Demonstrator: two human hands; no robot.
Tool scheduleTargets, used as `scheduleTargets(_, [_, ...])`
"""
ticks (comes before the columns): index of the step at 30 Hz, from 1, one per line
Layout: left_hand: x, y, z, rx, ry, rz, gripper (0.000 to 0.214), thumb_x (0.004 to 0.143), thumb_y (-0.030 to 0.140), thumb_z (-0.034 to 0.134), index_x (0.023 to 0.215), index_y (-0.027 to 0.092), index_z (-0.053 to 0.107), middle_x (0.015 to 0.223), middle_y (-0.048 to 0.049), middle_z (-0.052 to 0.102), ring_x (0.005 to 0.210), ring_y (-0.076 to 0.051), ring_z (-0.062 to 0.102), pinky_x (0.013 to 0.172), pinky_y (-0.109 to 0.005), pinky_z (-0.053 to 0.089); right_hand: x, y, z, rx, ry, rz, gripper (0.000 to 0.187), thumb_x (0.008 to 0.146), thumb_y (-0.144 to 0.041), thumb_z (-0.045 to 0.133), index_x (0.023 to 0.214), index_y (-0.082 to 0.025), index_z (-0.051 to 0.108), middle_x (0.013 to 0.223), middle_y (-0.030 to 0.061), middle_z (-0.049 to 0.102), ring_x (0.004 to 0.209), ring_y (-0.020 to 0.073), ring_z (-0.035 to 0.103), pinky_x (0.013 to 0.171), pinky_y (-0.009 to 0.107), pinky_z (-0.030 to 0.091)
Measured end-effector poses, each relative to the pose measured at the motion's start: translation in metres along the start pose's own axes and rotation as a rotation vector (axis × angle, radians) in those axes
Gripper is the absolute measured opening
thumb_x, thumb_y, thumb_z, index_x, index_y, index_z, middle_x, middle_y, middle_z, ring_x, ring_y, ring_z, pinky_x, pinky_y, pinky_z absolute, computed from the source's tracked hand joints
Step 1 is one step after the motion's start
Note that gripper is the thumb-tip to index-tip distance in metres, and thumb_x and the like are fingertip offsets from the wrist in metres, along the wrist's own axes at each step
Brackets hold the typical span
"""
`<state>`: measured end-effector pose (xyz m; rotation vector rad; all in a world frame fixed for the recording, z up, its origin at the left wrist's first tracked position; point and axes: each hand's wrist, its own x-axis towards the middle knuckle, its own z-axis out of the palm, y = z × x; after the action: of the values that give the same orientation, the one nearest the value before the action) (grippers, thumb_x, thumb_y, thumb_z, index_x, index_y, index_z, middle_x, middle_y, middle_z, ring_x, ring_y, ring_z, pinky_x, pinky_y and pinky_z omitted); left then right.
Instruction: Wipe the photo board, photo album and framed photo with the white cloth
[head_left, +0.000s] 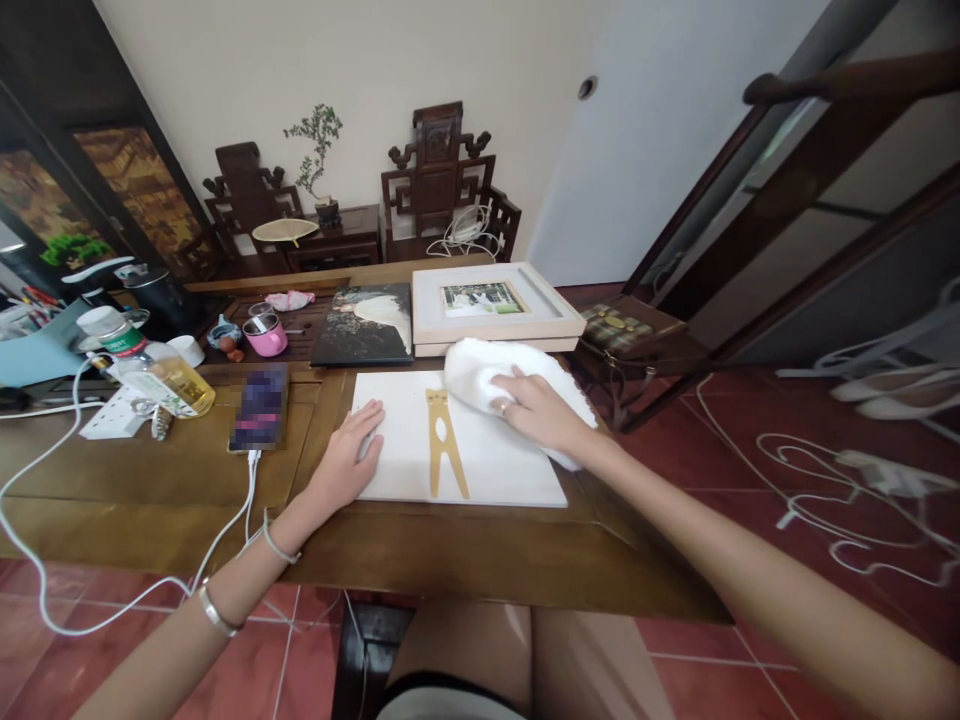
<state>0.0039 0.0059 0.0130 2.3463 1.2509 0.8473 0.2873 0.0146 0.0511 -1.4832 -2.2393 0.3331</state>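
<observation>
White panel (491, 455) with a tan A-shaped piece (438, 408) on its face lies flat on the wooden bench (360, 550), in front of the person. The left hand (351, 452) is spread over its left edge; the right hand (534, 408) pinches a bunched white cloth (472, 370) over its far right corner. Wiping appears under way, the left and near areas lying uncovered; which parts are finished, and how much remains, cannot be told.

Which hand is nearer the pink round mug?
Left. The left hand touches the flat white board, right of the mug; the right hand is farther right, holding the fluffy white cloth.
</observation>
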Motion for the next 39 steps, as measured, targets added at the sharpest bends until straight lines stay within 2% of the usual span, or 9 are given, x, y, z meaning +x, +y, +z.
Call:
scheduleTargets(3, [0.0, 0.0, 0.001, -0.003, 0.006, -0.001, 0.039, 0.087, 0.022, 0.043, 0.123, 0.014, 0.057, 0.135, -0.0137, 0.053, 0.13, -0.023, 0.044, 0.112, -0.048, 0.029, -0.035, -0.021, 0.002, -0.001, -0.039, -0.042, 0.016, 0.074, -0.012, 0.036, 0.067, -0.024, 0.043, 0.061, -0.0012, 0.056, 0.067, 0.0218, 0.06, 0.102, 0.048, 0.031])
scheduleTargets(5, [0.0, 0.001, 0.001, -0.005, 0.003, -0.004, 0.039, 0.087, 0.022, 0.043, 0.122, 0.012, 0.057, 0.134, -0.0149, 0.052, 0.13, -0.024, 0.044, 0.112, -0.048, 0.028, -0.062, -0.04, -0.001, 0.004, -0.089, -0.082, 0.018, 0.072, -0.009, 0.036, 0.069, -0.024, 0.046, 0.082, 0.0044, 0.067, 0.09, 0.0253, 0.063, 0.104, 0.05, 0.029])
scheduleTargets(8, [0.0, 0.002, 0.001, -0.008, 0.002, -0.008, 0.04, 0.087, 0.022, 0.043, 0.122, 0.01, 0.058, 0.134, -0.0163, 0.053, 0.13, -0.025, 0.044, 0.112, -0.049, 0.028, -0.096, -0.065, -0.009, 0.017, -0.176, -0.135, 0.021, 0.07, -0.007, 0.038, 0.074, -0.022, 0.052, 0.121, 0.0097, 0.061, 0.126, 0.0284, 0.044, 0.108, 0.053, 0.025])
scheduleTargets(12, [0.0, 0.002, 0.001, -0.007, 0.0, -0.015, 0.04, 0.087, 0.021, 0.043, 0.122, 0.009, 0.057, 0.134, -0.0164, 0.052, 0.13, -0.025, 0.044, 0.112, -0.048, 0.029, -0.111, -0.079, -0.015, 0.009, -0.269, -0.181, 0.023, 0.069, -0.007, 0.04, 0.076, -0.022, 0.056, 0.125, 0.0096, 0.06, 0.131, 0.0284, 0.037, 0.108, 0.053, 0.026])
scheduleTargets(15, [0.0, 0.0, 0.002, -0.004, 0.002, -0.01, 0.039, 0.087, 0.021, 0.043, 0.122, 0.01, 0.058, 0.134, -0.0155, 0.052, 0.13, -0.024, 0.043, 0.112, -0.047, 0.029, -0.096, -0.072, -0.012, -0.015, -0.201, -0.166, 0.022, 0.071, -0.007, 0.039, 0.076, -0.022, 0.055, 0.117, 0.0096, 0.063, 0.122, 0.0285, 0.048, 0.105, 0.05, 0.03])
scheduleTargets(20, [0.0, -0.001, 0.003, 0.0, 0.004, -0.003, 0.039, 0.087, 0.021, 0.043, 0.122, 0.011, 0.058, 0.134, -0.0154, 0.053, 0.13, -0.024, 0.044, 0.112, -0.048, 0.029, -0.036, -0.05, -0.001, -0.064, -0.117, -0.059, 0.019, 0.078, -0.013, 0.037, 0.075, -0.021, 0.054, 0.067, 0.0035, 0.062, 0.074, 0.024, 0.061, 0.094, 0.045, 0.037])
scheduleTargets(27, [0.0, -0.002, 0.002, -0.003, 0.008, 0.009, 0.04, 0.087, 0.022, 0.044, 0.122, 0.008, 0.057, 0.134, -0.0169, 0.053, 0.13, -0.025, 0.044, 0.111, -0.048, 0.03, 0.027, -0.045, 0.017, -0.059, -0.06, -0.043, 0.025, 0.082, -0.012, 0.033, 0.085, -0.016, 0.058, 0.08, 0.0098, 0.067, 0.09, 0.0277, 0.061, 0.094, 0.047, 0.033])
scheduleTargets(32, [0.0, -0.003, 0.002, -0.009, 0.005, 0.013, 0.039, 0.087, 0.021, 0.044, 0.123, 0.012, 0.057, 0.134, -0.0149, 0.052, 0.13, -0.024, 0.043, 0.111, -0.049, 0.029, -0.019, -0.069, 0.023, -0.041, -0.176, -0.212, 0.03, 0.072, -0.006, 0.042, 0.094, -0.013, 0.061, 0.12, 0.0192, 0.06, 0.133, 0.0298, 0.034, 0.106, 0.057, 0.019])
scheduleTargets(39, [0.0, -0.003, 0.003, -0.008, 0.013, 0.005, 0.039, 0.087, 0.021, 0.044, 0.122, 0.014, 0.058, 0.134, -0.0141, 0.053, 0.13, -0.024, 0.044, 0.111, -0.049, 0.029, -0.092, -0.101, 0.01, 0.054, -0.326, -0.368, 0.028, 0.065, -0.005, 0.044, 0.082, -0.016, 0.063, 0.14, 0.0196, 0.044, 0.137, 0.0253, 0.026, 0.111, 0.056, 0.009])
